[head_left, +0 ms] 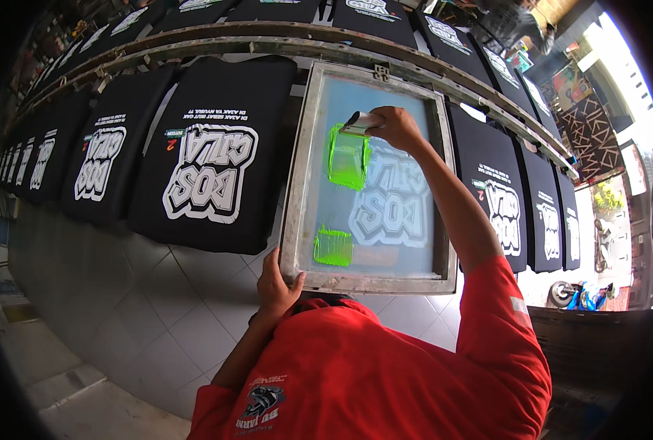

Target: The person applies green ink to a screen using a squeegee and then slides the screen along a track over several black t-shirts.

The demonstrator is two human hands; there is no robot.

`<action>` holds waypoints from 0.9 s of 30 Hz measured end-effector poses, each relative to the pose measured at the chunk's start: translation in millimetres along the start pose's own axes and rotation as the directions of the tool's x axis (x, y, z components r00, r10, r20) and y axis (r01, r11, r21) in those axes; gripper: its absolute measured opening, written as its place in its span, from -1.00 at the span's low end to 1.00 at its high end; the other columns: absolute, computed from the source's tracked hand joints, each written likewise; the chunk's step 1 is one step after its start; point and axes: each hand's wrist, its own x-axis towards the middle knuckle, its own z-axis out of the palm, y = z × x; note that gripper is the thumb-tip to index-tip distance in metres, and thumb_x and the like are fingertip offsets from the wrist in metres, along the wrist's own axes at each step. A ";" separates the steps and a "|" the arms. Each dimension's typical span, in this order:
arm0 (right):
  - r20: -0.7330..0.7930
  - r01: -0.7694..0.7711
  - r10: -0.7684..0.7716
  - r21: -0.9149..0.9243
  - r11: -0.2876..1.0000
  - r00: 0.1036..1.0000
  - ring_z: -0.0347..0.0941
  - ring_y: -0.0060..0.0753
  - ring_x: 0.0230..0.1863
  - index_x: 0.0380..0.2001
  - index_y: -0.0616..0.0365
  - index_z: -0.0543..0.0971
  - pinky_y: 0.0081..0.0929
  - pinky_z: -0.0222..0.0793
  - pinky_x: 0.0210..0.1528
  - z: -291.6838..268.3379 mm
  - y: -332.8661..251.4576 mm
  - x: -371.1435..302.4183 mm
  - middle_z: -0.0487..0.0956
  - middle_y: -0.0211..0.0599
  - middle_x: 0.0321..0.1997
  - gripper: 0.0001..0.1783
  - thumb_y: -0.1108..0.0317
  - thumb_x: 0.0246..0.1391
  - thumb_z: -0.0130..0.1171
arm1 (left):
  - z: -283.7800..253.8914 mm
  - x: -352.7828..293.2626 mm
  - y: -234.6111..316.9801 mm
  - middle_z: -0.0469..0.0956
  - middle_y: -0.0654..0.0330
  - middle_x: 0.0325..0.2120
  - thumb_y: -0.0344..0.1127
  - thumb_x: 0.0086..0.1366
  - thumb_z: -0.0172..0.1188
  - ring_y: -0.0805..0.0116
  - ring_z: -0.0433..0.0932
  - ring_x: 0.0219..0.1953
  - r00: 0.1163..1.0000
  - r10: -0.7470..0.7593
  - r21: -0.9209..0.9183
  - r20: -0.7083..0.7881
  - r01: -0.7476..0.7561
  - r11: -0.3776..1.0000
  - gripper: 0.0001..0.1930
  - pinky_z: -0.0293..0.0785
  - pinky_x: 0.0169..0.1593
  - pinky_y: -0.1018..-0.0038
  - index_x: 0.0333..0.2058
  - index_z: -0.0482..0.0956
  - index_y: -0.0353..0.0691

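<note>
A screen printing frame (pixel 356 284) with pale blue mesh lies in front of me, and a white lettered design shows faintly through it. My right hand (pixel 398 129) grips a small squeegee (pixel 357 125) near the far part of the mesh. Just below the squeegee's edge is a streaky patch of bright green ink (pixel 347 173). A second green patch (pixel 333 248) sits closer to the near left corner. My left hand (pixel 277 288) is closed around the frame's near left corner. What lies under the mesh is mostly hidden.
Black T-shirts with white lettering stand in a row on boards, some to the left (pixel 213 154) and others to the right (pixel 499 183). Behind them runs a long rail (pixel 231 48), with more shirts beyond. A metal hinge clamp (pixel 381 71) sits at the frame's far edge. Below is tiled floor (pixel 187 315).
</note>
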 end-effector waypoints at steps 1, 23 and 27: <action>0.014 -0.015 0.015 -0.003 1.000 1.000 0.54 -0.14 -0.27 -0.28 -0.03 0.62 -0.26 0.43 -0.22 6.8 -0.1 6.0 0.61 -0.25 -0.36 -0.62 0.16 -0.26 0.36 | -1.4 0.8 -0.1 0.33 -0.16 -0.01 -0.09 0.02 0.30 -0.14 0.38 0.00 1.000 -0.002 -0.001 0.003 0.002 1.000 -0.19 0.40 0.01 0.18 0.15 0.14 -0.39; 0.222 0.620 -0.640 0.159 0.768 0.736 0.53 -0.17 -0.19 -0.23 -0.02 0.60 -0.27 0.45 -0.14 39.7 24.1 1.0 0.62 -0.34 -0.24 -0.62 0.38 -0.26 0.35 | 4.4 -2.9 -5.2 0.35 -0.17 -0.01 -0.10 0.07 0.25 -0.15 0.40 0.00 1.000 -0.018 0.010 -0.009 0.018 1.000 -0.23 0.37 0.02 0.19 0.15 0.16 -0.41; 0.206 0.145 -0.133 -0.046 0.988 0.969 0.54 -0.14 -0.26 -0.31 0.02 0.59 -0.25 0.43 -0.21 28.6 14.7 10.3 0.61 -0.27 -0.35 -0.69 0.16 -0.17 0.31 | 5.0 -4.8 -8.9 0.35 -0.17 -0.02 -0.11 0.06 0.26 -0.15 0.40 -0.01 1.000 -0.024 -0.005 -0.016 0.024 1.000 -0.23 0.38 0.01 0.20 0.15 0.16 -0.41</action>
